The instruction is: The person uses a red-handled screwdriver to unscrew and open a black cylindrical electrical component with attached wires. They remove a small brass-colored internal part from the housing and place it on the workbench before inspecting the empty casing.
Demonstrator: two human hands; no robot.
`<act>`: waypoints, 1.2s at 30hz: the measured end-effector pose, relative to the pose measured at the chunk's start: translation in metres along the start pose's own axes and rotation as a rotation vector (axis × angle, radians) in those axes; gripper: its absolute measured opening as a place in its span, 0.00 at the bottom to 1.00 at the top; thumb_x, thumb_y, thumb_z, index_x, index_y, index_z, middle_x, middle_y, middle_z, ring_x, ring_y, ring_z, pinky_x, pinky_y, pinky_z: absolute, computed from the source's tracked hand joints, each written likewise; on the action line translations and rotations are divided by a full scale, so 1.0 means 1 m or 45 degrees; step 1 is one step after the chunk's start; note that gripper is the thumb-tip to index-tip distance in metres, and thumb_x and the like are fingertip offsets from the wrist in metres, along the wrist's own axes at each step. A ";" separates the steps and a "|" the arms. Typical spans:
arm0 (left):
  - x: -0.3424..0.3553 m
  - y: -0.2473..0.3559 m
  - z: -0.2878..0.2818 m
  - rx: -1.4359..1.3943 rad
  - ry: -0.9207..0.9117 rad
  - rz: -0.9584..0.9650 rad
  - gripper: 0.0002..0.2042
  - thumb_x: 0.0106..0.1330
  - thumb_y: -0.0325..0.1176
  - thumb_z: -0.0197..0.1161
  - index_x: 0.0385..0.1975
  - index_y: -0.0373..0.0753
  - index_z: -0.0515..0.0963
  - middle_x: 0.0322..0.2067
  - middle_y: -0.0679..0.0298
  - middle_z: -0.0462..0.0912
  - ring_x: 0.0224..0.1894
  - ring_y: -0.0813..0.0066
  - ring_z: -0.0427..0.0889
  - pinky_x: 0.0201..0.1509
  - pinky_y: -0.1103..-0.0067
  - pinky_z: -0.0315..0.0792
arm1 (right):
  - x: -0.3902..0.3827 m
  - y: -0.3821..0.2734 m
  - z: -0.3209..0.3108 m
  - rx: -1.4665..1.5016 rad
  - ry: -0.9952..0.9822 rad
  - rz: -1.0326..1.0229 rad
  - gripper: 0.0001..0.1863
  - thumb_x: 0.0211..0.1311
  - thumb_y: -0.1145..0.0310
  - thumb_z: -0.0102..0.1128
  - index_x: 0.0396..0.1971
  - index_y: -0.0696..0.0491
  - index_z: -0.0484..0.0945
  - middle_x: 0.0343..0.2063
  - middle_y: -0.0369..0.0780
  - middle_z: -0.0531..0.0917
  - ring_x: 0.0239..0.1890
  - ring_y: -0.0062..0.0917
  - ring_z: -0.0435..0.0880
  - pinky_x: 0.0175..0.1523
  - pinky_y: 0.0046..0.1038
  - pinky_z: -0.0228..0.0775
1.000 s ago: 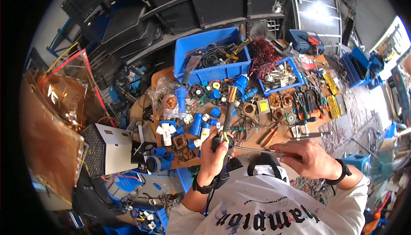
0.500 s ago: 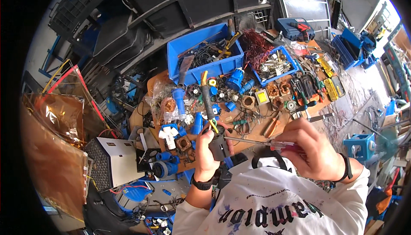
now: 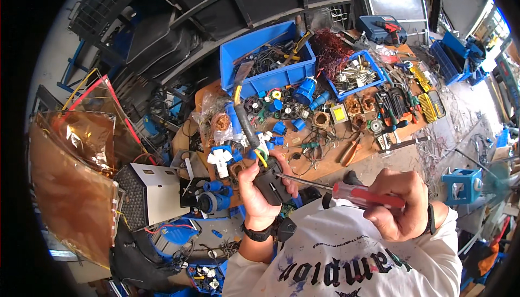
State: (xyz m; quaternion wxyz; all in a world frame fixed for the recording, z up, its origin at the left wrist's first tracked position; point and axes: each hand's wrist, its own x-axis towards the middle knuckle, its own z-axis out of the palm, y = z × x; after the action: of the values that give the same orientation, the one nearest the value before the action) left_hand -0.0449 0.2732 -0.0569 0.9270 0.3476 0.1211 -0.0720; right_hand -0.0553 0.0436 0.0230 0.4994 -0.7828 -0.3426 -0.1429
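My left hand is wrapped round a black cylindrical connector body, held low in front of my chest. Yellow and green wires come out of its far end and run into a thick black cable, whose other end shows bare yellow. In my right hand is a screwdriver with a clear red handle. Its thin metal shaft points left, the tip at the connector's upper right side. Whether the tip sits in a screw is too small to tell.
Beyond my hands lies a cluttered wooden workbench. A blue bin of cables, a blue tray of metal parts, pliers and several blue plug parts are on it. A white box stands at left.
The connector has tilted and its cable leans further left. My right hand has turned, showing more of the screwdriver's red handle. The whole view has shifted slightly.
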 end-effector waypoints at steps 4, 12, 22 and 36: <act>-0.004 0.001 -0.007 -0.074 -0.123 0.030 0.24 0.58 0.53 0.48 0.41 0.37 0.68 0.20 0.58 0.71 0.18 0.68 0.72 0.21 0.71 0.69 | 0.005 -0.003 -0.009 -0.110 -0.139 -0.209 0.16 0.42 0.72 0.70 0.35 0.53 0.79 0.22 0.34 0.75 0.18 0.20 0.74 0.17 0.21 0.63; -0.011 0.000 -0.007 -0.129 -0.236 0.026 0.25 0.57 0.53 0.49 0.42 0.35 0.67 0.20 0.56 0.72 0.19 0.66 0.74 0.23 0.70 0.72 | -0.001 0.001 -0.003 0.073 0.003 -0.260 0.16 0.43 0.71 0.69 0.36 0.52 0.78 0.25 0.37 0.75 0.19 0.22 0.76 0.18 0.20 0.66; -0.006 0.003 -0.006 -0.106 -0.242 0.049 0.25 0.57 0.53 0.50 0.40 0.36 0.68 0.19 0.57 0.71 0.18 0.66 0.73 0.21 0.71 0.71 | -0.008 0.010 -0.007 0.148 -0.127 -0.219 0.19 0.49 0.59 0.69 0.39 0.51 0.77 0.20 0.36 0.73 0.14 0.20 0.71 0.16 0.20 0.63; -0.006 0.003 -0.011 -0.102 -0.267 0.065 0.24 0.58 0.53 0.48 0.41 0.36 0.67 0.20 0.57 0.71 0.19 0.67 0.73 0.22 0.70 0.71 | -0.005 0.001 -0.007 0.031 -0.058 -0.085 0.13 0.49 0.72 0.67 0.36 0.53 0.76 0.32 0.42 0.75 0.29 0.25 0.77 0.30 0.22 0.70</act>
State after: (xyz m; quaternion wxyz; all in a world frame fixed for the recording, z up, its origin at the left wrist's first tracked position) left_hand -0.0515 0.2831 -0.0615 0.9493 0.3038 0.0172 -0.0796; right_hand -0.0574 0.0350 0.0232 0.4959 -0.7679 -0.3815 -0.1373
